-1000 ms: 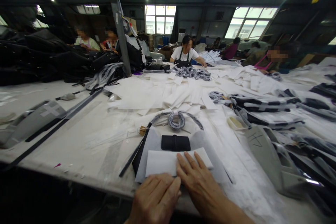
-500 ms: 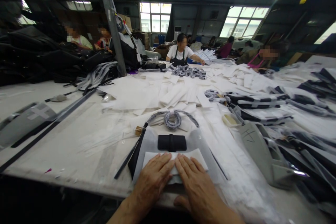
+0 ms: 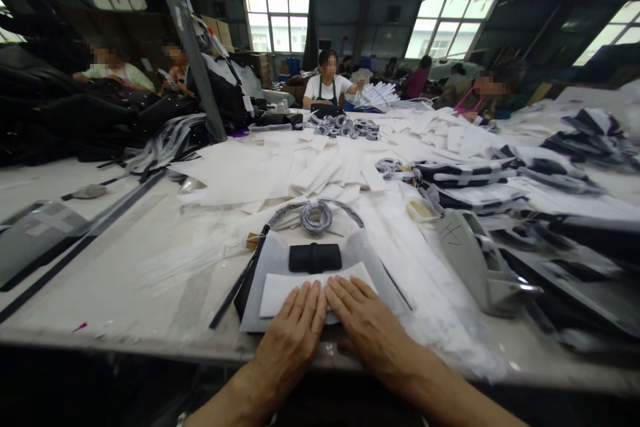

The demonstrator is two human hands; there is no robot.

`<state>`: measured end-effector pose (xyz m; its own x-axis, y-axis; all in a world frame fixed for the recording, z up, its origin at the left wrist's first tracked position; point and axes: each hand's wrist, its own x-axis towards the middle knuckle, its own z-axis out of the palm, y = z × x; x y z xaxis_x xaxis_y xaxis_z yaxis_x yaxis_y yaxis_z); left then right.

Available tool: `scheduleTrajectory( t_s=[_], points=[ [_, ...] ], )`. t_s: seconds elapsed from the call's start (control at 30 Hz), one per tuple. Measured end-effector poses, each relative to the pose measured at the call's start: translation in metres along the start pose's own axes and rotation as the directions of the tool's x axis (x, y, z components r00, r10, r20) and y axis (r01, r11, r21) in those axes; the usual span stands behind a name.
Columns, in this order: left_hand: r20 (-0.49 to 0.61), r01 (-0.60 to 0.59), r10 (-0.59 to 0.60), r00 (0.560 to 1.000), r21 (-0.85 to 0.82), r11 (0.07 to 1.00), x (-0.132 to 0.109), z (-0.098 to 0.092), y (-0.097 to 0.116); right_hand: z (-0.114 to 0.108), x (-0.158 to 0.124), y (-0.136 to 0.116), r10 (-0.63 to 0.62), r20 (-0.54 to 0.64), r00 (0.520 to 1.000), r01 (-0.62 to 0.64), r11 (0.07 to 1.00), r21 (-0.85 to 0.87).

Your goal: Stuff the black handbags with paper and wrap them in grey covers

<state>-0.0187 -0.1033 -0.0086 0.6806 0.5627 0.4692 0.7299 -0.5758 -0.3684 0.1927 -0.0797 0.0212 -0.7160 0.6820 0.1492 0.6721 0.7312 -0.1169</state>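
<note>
The left hand (image 3: 293, 333) and right hand (image 3: 363, 327) lie flat and open, grasping nothing, on a white sheet (image 3: 285, 297) at lower centre, atop grey fabric (image 3: 253, 293), just below a black pouch (image 3: 315, 258). The sheet looks light and soft; its free upper edge offers the easiest hold.

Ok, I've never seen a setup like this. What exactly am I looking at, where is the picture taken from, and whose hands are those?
This comes from one camera worn on a person's head, looking forward and down, so the bare hands at the bottom are that person's own; there is no machine. The left hand and right hand lie flat on a white sheet, gripping nothing. Just beyond it, a black rectangular pad rests on a grey sheet, with a coiled grey strap farther on. Everything lies on a long work table. Across it, a co-worker in a dark apron is working.
</note>
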Motion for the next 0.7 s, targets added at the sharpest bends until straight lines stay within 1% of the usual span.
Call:
scheduleTrajectory(
  t_s=[0.07, 0.13, 0.23, 0.3, 0.37, 0.43, 0.53, 0.63, 0.7],
  points=[
    [-0.011, 0.015, -0.015, 1.000, 0.046, 0.999, 0.004, 0.003, 0.007, 0.001, 0.000, 0.000, 0.004, 0.001, 1.000, -0.004, 1.000, 0.003],
    [-0.024, 0.001, 0.001, 1.000, 0.089, 0.996, 0.009, 0.006, 0.009, 0.001, 0.000, -0.001, 0.012, 0.023, 1.000, -0.012, 1.000, 0.014],
    [-0.010, -0.080, 0.081, 0.997, 0.099, 0.992, 0.013, 0.007, 0.000, 0.000, 0.003, -0.001, 0.008, 0.010, 1.000, -0.008, 1.000, -0.001],
    [0.000, -0.110, 0.110, 0.994, 0.051, 0.993, 0.015, 0.005, -0.010, 0.001, 0.005, -0.001, 0.000, -0.049, 0.999, -0.002, 0.999, -0.048],
    [-0.008, -0.114, 0.114, 0.993, 0.000, 0.993, 0.015, 0.003, -0.018, 0.006, 0.007, -0.002, -0.007, -0.141, 0.990, -0.010, 0.993, -0.117],
    [-0.045, -0.113, 0.112, 0.993, -0.022, 0.993, 0.015, 0.000, -0.021, 0.012, 0.008, -0.004, -0.025, -0.231, 0.973, -0.018, 0.984, -0.180],
    [-0.126, -0.082, 0.078, 0.989, -0.027, 0.996, 0.015, -0.002, -0.020, 0.022, 0.010, -0.006, -0.062, -0.337, 0.939, -0.024, 0.969, -0.245],
    [-0.191, -0.044, 0.035, 0.981, -0.039, 0.998, 0.016, 0.001, -0.016, 0.032, 0.013, -0.005, -0.106, -0.405, 0.908, -0.012, 0.960, -0.279],
    [-0.229, -0.031, 0.020, 0.973, -0.047, 0.998, 0.017, 0.007, -0.015, 0.035, 0.016, -0.005, -0.108, -0.393, 0.913, -0.003, 0.963, -0.270]
  ],
)
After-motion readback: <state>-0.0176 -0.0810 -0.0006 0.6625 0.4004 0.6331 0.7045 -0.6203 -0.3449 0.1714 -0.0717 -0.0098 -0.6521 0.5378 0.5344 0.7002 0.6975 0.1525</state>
